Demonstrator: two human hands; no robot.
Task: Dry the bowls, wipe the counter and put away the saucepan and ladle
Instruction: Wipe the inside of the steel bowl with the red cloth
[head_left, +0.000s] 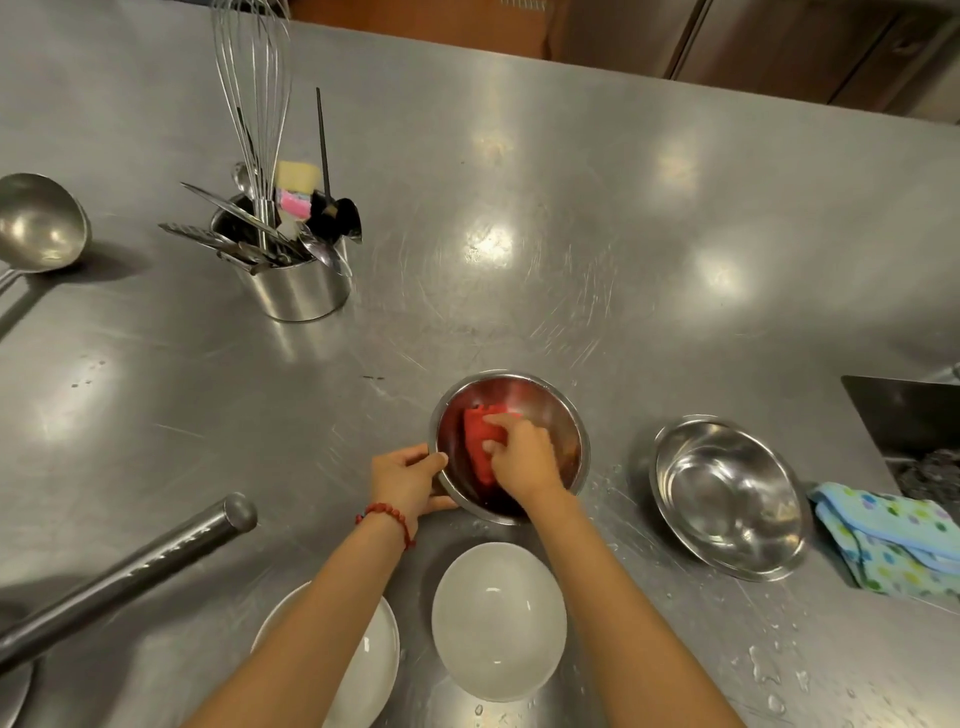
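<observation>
Bowl (511, 447) braced at nine o'clock by left hand (408, 480) gripping its rim, so right hand (522, 457), grip closed on red cloth (480, 441), dries inside.

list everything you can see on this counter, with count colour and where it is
steel bowl: 1, silver, centre, being wiped
red cloth: 1, red, inside that bowl
second steel bowl: 1, silver, right of it
white bowls: 2, white, near edge, one partly under the left arm
dotted cloth: 1, blue-green, far right
ladle: 1, silver, far left
utensil pot: 1, silver, back left, holds a whisk, tongs, spoons, sponges
saucepan handle: 1, dark grey, lower left
counter: 1, steel, water drops near right edge
left hand: grips the bowl's rim
right hand: presses the red cloth
</observation>
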